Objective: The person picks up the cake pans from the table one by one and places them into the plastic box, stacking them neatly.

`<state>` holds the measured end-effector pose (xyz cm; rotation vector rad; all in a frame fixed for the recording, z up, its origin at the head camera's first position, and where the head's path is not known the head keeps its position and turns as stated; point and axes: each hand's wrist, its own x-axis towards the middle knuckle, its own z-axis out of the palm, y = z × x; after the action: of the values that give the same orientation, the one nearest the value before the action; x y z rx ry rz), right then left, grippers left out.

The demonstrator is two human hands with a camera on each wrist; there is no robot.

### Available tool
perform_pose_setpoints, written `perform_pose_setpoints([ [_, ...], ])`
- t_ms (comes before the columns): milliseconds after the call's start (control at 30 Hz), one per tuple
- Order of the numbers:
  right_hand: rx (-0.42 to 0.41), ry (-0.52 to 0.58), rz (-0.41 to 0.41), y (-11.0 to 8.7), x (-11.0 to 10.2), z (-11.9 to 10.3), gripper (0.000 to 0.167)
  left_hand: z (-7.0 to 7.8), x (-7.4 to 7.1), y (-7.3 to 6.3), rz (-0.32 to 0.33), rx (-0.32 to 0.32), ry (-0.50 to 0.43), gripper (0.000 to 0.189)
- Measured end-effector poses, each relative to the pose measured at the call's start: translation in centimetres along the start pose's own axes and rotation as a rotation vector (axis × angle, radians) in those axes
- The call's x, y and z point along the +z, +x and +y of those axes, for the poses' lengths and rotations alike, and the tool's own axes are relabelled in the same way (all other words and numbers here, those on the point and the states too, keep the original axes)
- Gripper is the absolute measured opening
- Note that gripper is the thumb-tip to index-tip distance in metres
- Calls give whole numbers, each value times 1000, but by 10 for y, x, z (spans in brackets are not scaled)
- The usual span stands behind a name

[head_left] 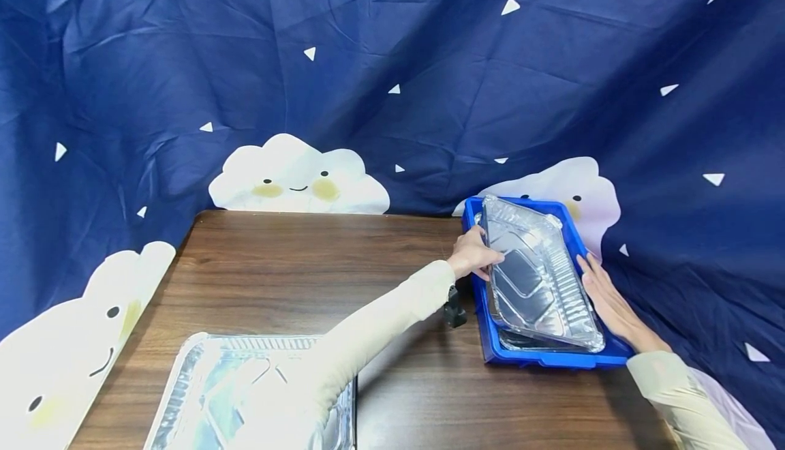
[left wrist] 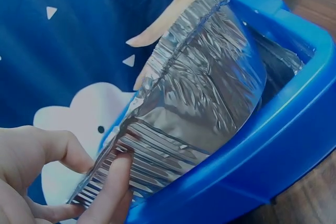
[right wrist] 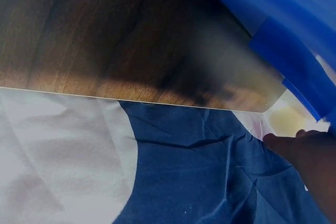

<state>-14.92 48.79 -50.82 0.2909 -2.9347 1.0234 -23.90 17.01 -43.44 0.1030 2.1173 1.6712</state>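
My left hand point(head_left: 473, 253) pinches the left rim of a rectangular foil tray point(head_left: 530, 279) at a blue plastic bin point(head_left: 546, 358). In the left wrist view, thumb and fingers point(left wrist: 118, 179) grip the foil tray's ribbed edge point(left wrist: 163, 145), and the tray leans inside the bin point(left wrist: 310, 103). More foil point(left wrist: 275, 64) shows beneath it in the bin. Along the bin's right side lies my right hand point(head_left: 607, 300), fingers extended against the rim. In the right wrist view only part of that hand point(right wrist: 310, 156) shows, beside the blue wall.
A large foil tray point(head_left: 211, 371) lies on the wooden table point(head_left: 294, 266) at the front left, partly covered by my left sleeve. A small black object point(head_left: 454, 308) stands just left of the bin. Behind the table hangs a dark blue cloth point(head_left: 343, 82) with clouds.
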Motion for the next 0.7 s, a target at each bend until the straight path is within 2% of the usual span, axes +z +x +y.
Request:
perform_pose_setpoints([
  [167, -22, 15, 5, -1, -1, 0, 58, -1, 9, 1, 3, -30, -21, 51],
  [367, -24, 15, 7, 0, -1, -2, 58, -4, 16, 2, 1, -27, -22, 48],
  [567, -13, 20, -2, -1, -2, -2, 58, -3, 22, 3, 25, -21, 74, 25],
  [700, -7, 19, -4, -2, -2, -2, 58, -1, 22, 0, 22, -39, 93, 26],
])
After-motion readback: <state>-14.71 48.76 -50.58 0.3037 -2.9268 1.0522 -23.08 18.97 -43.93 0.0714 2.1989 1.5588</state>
